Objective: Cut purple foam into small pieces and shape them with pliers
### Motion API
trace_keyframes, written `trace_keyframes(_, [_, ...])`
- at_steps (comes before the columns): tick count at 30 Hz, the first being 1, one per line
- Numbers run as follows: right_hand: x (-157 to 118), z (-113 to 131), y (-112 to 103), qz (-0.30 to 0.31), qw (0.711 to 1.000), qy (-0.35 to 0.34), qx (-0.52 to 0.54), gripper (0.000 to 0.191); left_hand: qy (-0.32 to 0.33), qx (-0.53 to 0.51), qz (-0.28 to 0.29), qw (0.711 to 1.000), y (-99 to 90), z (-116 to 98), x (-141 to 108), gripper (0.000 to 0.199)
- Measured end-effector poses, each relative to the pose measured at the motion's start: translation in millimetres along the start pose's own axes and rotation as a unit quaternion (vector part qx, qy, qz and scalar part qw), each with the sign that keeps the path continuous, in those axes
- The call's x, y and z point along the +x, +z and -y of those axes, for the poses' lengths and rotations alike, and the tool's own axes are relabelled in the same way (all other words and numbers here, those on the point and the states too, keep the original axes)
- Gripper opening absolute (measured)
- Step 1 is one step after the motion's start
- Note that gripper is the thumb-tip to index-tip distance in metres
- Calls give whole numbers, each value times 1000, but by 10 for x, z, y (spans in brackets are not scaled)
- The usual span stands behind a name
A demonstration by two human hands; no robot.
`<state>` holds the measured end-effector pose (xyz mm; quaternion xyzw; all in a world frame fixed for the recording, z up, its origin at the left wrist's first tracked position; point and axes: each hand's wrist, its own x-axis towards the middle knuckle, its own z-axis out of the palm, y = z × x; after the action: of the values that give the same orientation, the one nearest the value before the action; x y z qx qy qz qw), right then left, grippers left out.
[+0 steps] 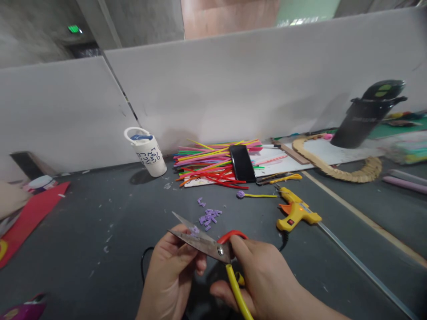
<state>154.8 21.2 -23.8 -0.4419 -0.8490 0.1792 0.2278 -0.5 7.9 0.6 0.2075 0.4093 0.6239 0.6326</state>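
We see the scissors (pixel 220 251) above the near part of the tabletop (pixel 116 222), blades parted, a scrap of purple (pixel 194 230) showing between them; our right hand (pixel 267 266) has its grip curled about the red and yellow handles; our left hand (pixel 170 266) bends its fingers in beside the blades, and we cannot tell how tight its grip is or whether it has hold of the scrap; just beyond, we have a loose heap of purple bits (pixel 208 218); past these lies a yellow stem (pixel 260 196) with a purple head, its bare end near the yellow glue gun (pixel 298 212); farther back, a black phone (pixel 243 163) lies by the coloured strips (pixel 205 158); a white cup (pixel 148 155) stands to their left.
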Motion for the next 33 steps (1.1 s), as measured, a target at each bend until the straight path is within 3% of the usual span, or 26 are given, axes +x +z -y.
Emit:
trace_keyframes(14, [-13, 17, 33, -32, 999, -4, -28, 48, 22, -7, 19, 1000, -12, -32, 17, 16])
trace_keyframes(21, [24, -5, -57, -1, 999, 20, 42, 40, 17, 20, 49, 998, -21, -29, 16, 6])
trace_keyframes(33, [41, 19, -40, 21, 998, 33, 55, 46, -19, -40, 59, 997, 24, -5, 10, 17])
